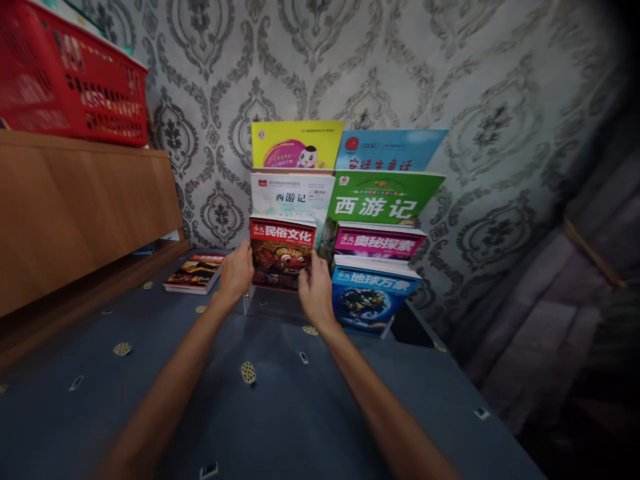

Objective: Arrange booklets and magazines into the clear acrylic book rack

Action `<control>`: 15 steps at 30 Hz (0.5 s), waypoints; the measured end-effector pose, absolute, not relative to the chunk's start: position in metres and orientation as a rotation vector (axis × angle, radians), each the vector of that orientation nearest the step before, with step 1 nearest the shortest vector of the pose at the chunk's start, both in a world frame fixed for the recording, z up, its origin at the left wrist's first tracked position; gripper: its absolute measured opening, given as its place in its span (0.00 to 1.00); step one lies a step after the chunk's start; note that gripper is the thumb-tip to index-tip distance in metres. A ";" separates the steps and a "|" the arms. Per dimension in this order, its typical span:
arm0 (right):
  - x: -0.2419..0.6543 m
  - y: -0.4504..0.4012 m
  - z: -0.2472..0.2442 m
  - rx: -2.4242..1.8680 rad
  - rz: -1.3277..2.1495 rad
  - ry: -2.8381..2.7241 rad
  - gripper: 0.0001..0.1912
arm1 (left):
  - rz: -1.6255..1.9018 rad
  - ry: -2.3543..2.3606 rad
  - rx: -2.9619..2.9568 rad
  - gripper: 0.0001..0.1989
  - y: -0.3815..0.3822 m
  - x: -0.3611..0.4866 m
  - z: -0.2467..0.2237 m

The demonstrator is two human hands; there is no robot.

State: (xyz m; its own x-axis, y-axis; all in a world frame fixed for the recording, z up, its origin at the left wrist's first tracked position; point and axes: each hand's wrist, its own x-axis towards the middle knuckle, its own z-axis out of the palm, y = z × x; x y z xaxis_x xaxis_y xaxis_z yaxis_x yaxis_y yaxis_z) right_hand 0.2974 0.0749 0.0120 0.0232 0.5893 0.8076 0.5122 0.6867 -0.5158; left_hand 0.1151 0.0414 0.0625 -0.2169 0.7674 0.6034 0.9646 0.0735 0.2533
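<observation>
Between my two hands stands a red book [283, 257] with a dragon-like mask on its cover. My left hand [237, 270] grips its left edge, and my right hand [317, 287] holds its right edge. Right behind it is a white book [295, 193], with a yellow book [295, 143] higher at the back. A clear stand [247, 301] shows below the red book. To the right, a blue book with a globe [373, 303], a purple book [377, 243], a green book [385, 200] and a light blue book [393, 148] rise in tiers.
Another book [196, 272] lies flat at the left on the dark patterned cloth [280, 413]. A wooden cabinet [90, 213] carrying a red basket [100, 87] stands far left. Patterned wallpaper [220, 80] is behind the books. A grey curtain [540, 327] hangs at the right.
</observation>
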 end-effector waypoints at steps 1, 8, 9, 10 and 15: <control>0.297 0.075 0.012 -0.915 0.082 -1.620 0.30 | -0.882 -2.049 -1.730 0.15 0.041 0.115 0.063; 0.293 0.071 0.015 -0.948 0.100 -1.616 0.31 | -0.864 -2.077 -1.710 0.16 0.040 0.116 0.063; 0.292 0.070 0.016 -0.959 0.104 -1.611 0.31 | -0.863 -2.077 -1.705 0.16 0.040 0.116 0.064; 0.291 0.068 0.016 -0.967 0.108 -1.606 0.31 | -0.863 -2.076 -1.704 0.16 0.040 0.116 0.064; 0.284 0.056 0.018 -0.962 0.122 -1.576 0.32 | -0.855 -2.063 -1.715 0.16 0.042 0.115 0.064</control>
State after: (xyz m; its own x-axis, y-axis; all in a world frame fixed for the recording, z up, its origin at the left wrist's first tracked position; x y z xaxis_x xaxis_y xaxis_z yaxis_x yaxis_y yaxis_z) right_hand 0.2843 0.0558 0.0179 0.0690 0.6284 0.7749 0.5017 0.6495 -0.5713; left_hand 0.1148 0.0419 0.0638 -0.2250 0.7719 0.5946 0.9662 0.0979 0.2386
